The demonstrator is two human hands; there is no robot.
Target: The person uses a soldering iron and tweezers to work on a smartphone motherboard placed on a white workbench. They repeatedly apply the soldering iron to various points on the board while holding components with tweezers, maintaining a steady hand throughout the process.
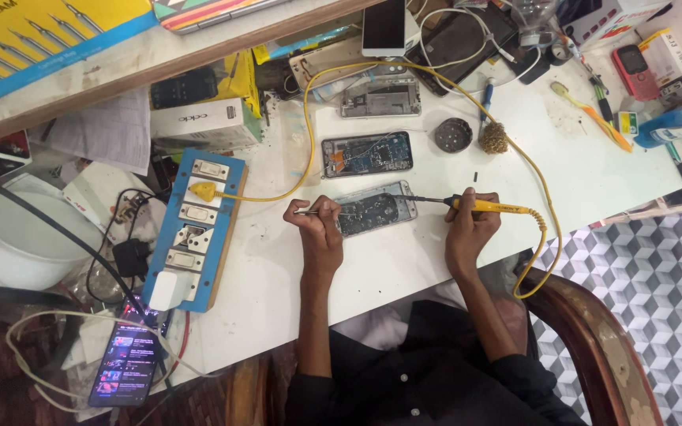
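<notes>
**A:** What are the fingers doing?

**B:** The right hand is closed in a pen-style grip around a yellow-handled soldering iron. Its thin metal tip points left and reaches the right end of an opened smartphone with its back cover off and dark circuit board exposed. The left hand is curled shut, pinching slim metal tweezers whose points rest at the phone's left end.

**A:** Where does that phone sit?

**B:** Flat on a white worktable, directly between the two hands, close to the table's near edge by the person's body.

**A:** What lies around it?

**B:** Just beyond it lies a second opened phone with a blue board, and farther back a third grey phone frame. To the right of those sit a round dark tin and a ball of brass cleaning wool. The iron's yellow cable loops over the table to a blue switchboard with white sockets at the left edge.

**A:** Is there free room?

**B:** Bare white surface shows below the hands and right of the iron; the far edge is crowded.
</notes>
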